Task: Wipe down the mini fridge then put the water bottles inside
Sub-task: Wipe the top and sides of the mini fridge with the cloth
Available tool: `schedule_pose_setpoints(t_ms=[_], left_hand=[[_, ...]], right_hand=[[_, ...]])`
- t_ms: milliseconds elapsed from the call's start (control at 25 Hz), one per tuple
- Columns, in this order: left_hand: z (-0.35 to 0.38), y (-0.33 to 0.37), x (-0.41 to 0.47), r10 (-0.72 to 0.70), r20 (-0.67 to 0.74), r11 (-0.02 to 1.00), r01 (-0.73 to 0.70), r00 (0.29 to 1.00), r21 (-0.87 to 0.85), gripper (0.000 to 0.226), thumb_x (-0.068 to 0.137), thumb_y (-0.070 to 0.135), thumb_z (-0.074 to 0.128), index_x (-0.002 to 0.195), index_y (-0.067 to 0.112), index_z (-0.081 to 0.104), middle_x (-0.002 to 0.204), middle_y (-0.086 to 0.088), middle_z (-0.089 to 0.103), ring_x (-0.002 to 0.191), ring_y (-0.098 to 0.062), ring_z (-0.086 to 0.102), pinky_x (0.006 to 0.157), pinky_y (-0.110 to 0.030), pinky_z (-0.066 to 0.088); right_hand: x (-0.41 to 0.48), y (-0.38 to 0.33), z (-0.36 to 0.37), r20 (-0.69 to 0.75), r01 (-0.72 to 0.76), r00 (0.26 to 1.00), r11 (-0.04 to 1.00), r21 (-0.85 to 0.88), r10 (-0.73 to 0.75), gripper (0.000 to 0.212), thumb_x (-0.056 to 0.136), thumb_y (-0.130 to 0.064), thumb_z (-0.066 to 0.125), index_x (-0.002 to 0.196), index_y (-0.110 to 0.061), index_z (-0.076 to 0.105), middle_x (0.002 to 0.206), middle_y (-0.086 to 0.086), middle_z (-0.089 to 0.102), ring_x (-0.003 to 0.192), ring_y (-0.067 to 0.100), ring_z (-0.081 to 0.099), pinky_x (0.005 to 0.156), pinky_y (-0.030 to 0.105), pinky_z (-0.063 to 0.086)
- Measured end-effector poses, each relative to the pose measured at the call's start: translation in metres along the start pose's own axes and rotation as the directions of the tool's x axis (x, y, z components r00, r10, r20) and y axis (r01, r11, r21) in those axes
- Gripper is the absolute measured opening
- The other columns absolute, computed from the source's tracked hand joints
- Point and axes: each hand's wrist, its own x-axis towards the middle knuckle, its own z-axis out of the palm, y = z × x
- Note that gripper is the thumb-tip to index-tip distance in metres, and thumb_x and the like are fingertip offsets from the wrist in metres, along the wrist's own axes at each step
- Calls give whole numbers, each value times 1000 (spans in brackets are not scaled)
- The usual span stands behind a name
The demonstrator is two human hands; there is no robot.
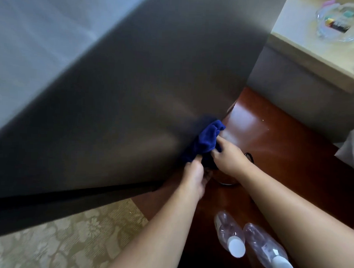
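The grey mini fridge fills the left and middle of the view, its door shut. A dark blue cloth is pressed against the fridge's lower right corner. My left hand grips the cloth's lower end and my right hand grips its right side. Two clear water bottles with white caps stand on the wooden surface near me, one on the left and another on the right, between my forearms.
The fridge stands on a glossy red-brown wooden surface. A patterned beige carpet lies lower left. A pale table with a glass dish stands upper right. A dark round object sits under my right wrist.
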Motion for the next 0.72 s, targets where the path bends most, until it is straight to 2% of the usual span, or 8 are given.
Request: schedule_pose_setpoints(t_ms=[80, 160, 320, 440, 560, 720], left_hand=[[23, 5, 9, 2, 26, 999, -3, 1000, 32, 27, 103, 22, 55, 126, 12, 64, 123, -17, 71, 85, -23, 66, 68, -29, 49], [51, 10, 18, 12, 61, 998, -15, 998, 54, 36, 103, 22, 55, 135, 7, 60, 127, -19, 70, 90, -26, 67, 71, -29, 51], [108, 26, 21, 19, 153, 996, -32, 988, 82, 32, 103, 23, 54, 129, 6, 63, 113, -17, 69, 96, -26, 63, 78, -34, 50], [130, 31, 16, 32, 196, 995, -50, 980, 91, 31, 103, 23, 55, 128, 5, 64, 114, -18, 70, 98, -27, 63, 82, -38, 50], [125, 30, 11, 38, 212, 997, -50, 977, 54, 25, 103, 23, 57, 122, 9, 66, 111, -14, 69, 100, -27, 62, 83, -37, 48], [86, 22, 2, 49, 192, 999, -52, 980, 11, 35, 104, 23, 57, 134, 6, 61, 126, -19, 71, 100, -27, 64, 77, -33, 49]], right_hand=[[14, 4, -12, -76, -34, 996, 999, 42, 37, 25, 98, -21, 53, 122, -25, 63, 124, 10, 73, 114, 33, 66, 79, 29, 39], [28, 5, -31, -149, -50, 987, 995, 85, 62, 19, 96, -18, 54, 110, -25, 64, 116, 8, 75, 105, 25, 68, 76, 28, 40], [49, 5, -75, -262, -28, 964, 996, 88, 51, 19, 94, -15, 53, 107, -22, 64, 114, 8, 75, 110, 33, 67, 81, 34, 48], [54, 0, -98, -289, -31, 955, 994, 108, 62, 22, 93, -18, 51, 106, -32, 63, 110, 6, 75, 107, 34, 67, 82, 34, 49], [50, -2, -98, -266, -32, 962, 995, 91, 55, 24, 95, -18, 47, 109, -28, 64, 111, 9, 75, 107, 37, 67, 91, 43, 54], [25, -11, -74, -261, 22, 965, 998, 55, -7, 18, 93, -13, 50, 94, -27, 61, 106, 8, 75, 104, 35, 67, 79, 32, 45]])
